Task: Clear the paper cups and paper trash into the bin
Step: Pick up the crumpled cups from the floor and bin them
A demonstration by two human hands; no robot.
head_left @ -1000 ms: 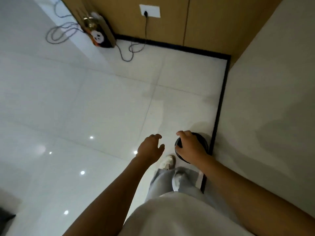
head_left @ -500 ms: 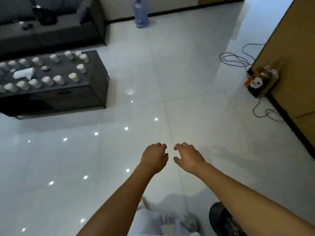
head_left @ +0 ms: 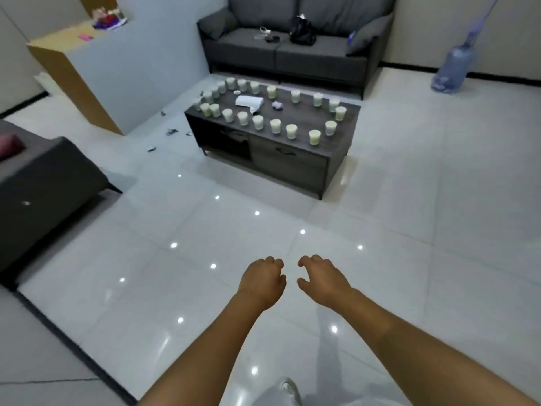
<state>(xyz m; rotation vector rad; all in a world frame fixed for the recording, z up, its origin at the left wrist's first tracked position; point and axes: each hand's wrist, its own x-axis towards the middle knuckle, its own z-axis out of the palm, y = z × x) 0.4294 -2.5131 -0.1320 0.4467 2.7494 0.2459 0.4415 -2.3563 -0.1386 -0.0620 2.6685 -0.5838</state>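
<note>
Hands empty: left hand [head_left: 261, 281] and right hand [head_left: 321, 279] hang loosely curled over glossy floor; white paper cups [head_left: 275, 125] now ring the dark wooden surface [head_left: 304, 117] ahead, nearer than before

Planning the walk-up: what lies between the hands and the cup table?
Head view: only bare, glossy floor between the left hand, right hand and table; scraps lie off left.

approx 24 paper cups [head_left: 275, 126] on 1 desk [head_left: 348, 112], 1 white paper pack [head_left: 248, 101], 1 crumpled paper wad [head_left: 277, 105], approx 4 paper scraps [head_left: 172, 131] on floor, 2 sofas [head_left: 292, 51], 1 water jug [head_left: 452, 68], 2 hands [head_left: 262, 281]
</note>
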